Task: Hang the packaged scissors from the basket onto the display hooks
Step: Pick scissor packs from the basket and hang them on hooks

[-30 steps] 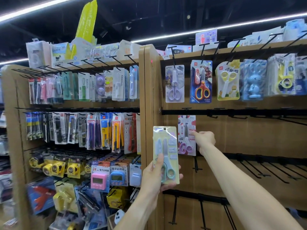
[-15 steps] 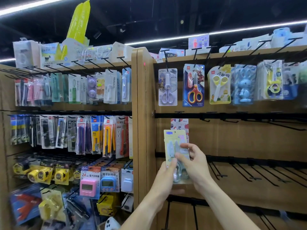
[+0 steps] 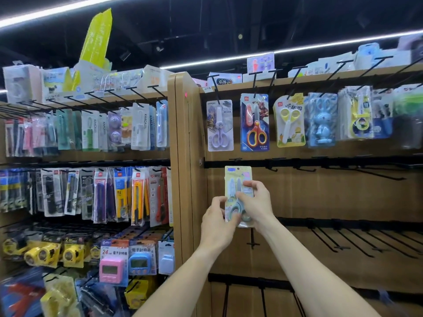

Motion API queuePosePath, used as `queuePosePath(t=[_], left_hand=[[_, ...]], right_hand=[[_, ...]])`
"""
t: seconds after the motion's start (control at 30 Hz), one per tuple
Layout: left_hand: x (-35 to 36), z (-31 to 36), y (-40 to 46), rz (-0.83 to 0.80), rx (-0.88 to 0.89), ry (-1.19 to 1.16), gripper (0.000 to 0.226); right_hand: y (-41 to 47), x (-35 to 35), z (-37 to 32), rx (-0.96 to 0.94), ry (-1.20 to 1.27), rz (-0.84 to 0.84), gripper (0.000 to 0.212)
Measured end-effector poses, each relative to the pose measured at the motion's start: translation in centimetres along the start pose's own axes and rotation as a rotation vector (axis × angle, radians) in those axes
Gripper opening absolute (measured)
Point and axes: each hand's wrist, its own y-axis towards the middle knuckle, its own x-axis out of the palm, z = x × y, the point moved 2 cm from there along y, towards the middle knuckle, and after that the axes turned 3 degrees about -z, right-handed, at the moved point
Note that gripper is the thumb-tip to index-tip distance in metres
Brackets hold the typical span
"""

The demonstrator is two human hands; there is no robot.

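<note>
Both hands hold one packaged scissors card (image 3: 238,179) upright against the wooden display panel (image 3: 320,197), just under the second black hook rail (image 3: 320,162). Long axis vertical: hang hole at the top, blade tips pointing up, handle loops at the bottom. Left hand (image 3: 217,221) pinches the lower left edge by the handles. Right hand (image 3: 257,202) grips the right side, fingers curled over the card's face. Whether the hole is on a hook, can't tell. Above hang purple scissors (image 3: 219,126) and red-orange scissors (image 3: 254,124).
</note>
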Motion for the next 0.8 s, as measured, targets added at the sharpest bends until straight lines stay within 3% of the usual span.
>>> queuePosePath(t=[0.3,0.53,0.8], left_hand=[[0.4,-0.9,0.5,-0.041,-0.023,0.044,0.054],[0.8,-2.5,1.9,-0.108,0.01,0.131,0.061],[1.8,-4.6,3.3,-0.135,0.055,0.175,0.055]], right_hand=[[1.2,0.2,1.5,-0.01,-0.089,0.01,0.034],[4.2,0.4,3.3,-0.052,-0.373,0.095,0.041],[6.4,0.8,5.3,-0.037,-0.493,0.07,0.04]])
